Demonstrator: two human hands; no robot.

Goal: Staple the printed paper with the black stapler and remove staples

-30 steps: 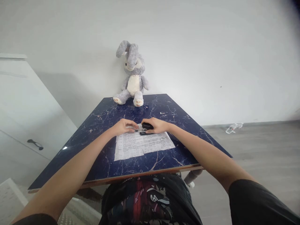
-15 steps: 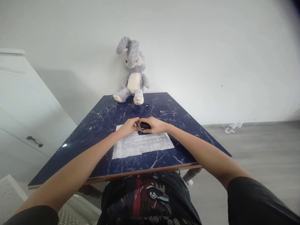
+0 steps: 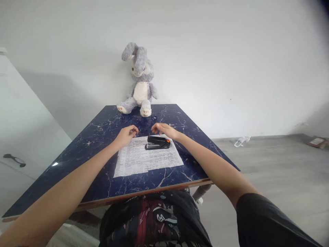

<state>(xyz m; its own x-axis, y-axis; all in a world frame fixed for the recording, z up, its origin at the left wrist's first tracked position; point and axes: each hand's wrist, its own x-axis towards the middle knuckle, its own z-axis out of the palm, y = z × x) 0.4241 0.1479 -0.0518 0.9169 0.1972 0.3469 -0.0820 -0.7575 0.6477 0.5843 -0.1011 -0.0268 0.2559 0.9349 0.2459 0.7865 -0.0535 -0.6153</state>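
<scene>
A black stapler (image 3: pixel 158 143) with an orange spot near its right end lies on printed paper sheets (image 3: pixel 133 161), its jaw end pointing left. Left of it, over the back left corner of the paper, is my left hand (image 3: pixel 125 135), its fingers loosely curled with a gap to the thumb and nothing visible in them. Just behind the stapler hovers my right hand (image 3: pixel 165 130), fingers bent and apart, holding nothing that I can see. Neither hand touches the stapler.
The dark blue marbled table (image 3: pixel 89 151) carries the paper. A grey plush rabbit (image 3: pixel 141 91) sits at its back edge against the white wall. On the left stands a white cabinet (image 3: pixel 25 120) with a dark handle. A clear plastic item (image 3: pixel 241 141) lies on the floor at right.
Both hands have let go of the stapler and drawn apart, the left hand leftward and the right hand to behind it. The stapler now lies on the paper. The view has turned slightly right.
</scene>
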